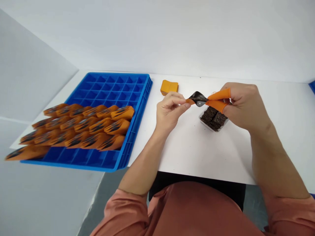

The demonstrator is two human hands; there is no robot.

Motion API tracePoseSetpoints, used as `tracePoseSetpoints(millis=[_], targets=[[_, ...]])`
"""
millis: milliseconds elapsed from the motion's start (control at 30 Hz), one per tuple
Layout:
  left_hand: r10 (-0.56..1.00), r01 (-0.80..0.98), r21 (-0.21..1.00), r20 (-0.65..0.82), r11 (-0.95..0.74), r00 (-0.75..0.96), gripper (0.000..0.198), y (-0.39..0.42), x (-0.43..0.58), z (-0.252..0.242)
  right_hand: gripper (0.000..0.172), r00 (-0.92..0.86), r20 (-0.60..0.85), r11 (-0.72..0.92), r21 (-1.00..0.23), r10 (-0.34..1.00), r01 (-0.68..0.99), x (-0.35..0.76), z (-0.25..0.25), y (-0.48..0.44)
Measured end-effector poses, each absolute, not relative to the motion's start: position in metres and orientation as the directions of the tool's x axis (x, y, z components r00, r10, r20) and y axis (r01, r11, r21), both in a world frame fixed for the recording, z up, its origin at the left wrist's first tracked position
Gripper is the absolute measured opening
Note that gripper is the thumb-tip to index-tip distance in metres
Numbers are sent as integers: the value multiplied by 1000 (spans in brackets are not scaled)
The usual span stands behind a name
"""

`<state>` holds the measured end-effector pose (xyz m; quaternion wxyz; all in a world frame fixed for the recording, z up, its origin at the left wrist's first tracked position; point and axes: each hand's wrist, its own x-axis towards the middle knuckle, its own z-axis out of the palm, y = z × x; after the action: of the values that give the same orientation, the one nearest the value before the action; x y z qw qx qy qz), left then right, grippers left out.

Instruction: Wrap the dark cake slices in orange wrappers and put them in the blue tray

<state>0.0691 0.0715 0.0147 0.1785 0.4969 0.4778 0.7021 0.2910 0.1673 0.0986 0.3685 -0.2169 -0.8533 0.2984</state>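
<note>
white table (192, 154) and plain pale walls are filling my view from the head camera. i am seeing both hands raised just above the table, right of its middle, sharing one dark piece (198, 97). the left hand (169, 111) is pinching its left end between thumb and fingers closed together. the right hand (242, 103) is clamping its right end with thumb and forefinger, both wearing orange finger covers (220, 95). neither hand is showing any gap at its pinch.

i am judging the step in hand to be a two-handed pull or opening of this glossy piece. any further move is calling for both pinches staying firm and the hands working evenly. whether the orange at its left tip is the piece itself or a finger cover, i am not managing to tell.

the dark piece is running left to right between the hands, its long axis roughly level across the view, with the middle bulging upward. it is hanging above and just left of a clear holder of dark squares (213, 119). an orange stack (169, 87) is lying further back, and a blue tray (137, 98) carrying rows of orange pouches (98, 126) is sitting well to the left.
</note>
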Motion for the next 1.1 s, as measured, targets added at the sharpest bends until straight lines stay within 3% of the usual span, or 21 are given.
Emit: tracePoseSetpoints(millis=[167,400,500,633,867,1100], targets=[[718,218,837,544,-503,-434,45,73,69,12,15,-613,538,749,-647,579,140,292,101,168],[727,219,867,496,-448,-475,50,74,67,9,15,-610,444,622,-776,656,104,296,102,168],[721,204,854,515,-478,-464,48,75,66,7,5,-616,465,649,-754,636,101,294,100,167],[721,266,834,551,-483,-419,40,74,65,7,8,-649,474,715,-680,595,159,291,99,166],[631,507,660,731,-555,-261,11,68,69,12,23,-711,457,799,-548,535,249,289,100,162],[560,620,483,825,-619,-83,5,73,68,13,23,-739,421,828,-451,526,333,290,99,153]])
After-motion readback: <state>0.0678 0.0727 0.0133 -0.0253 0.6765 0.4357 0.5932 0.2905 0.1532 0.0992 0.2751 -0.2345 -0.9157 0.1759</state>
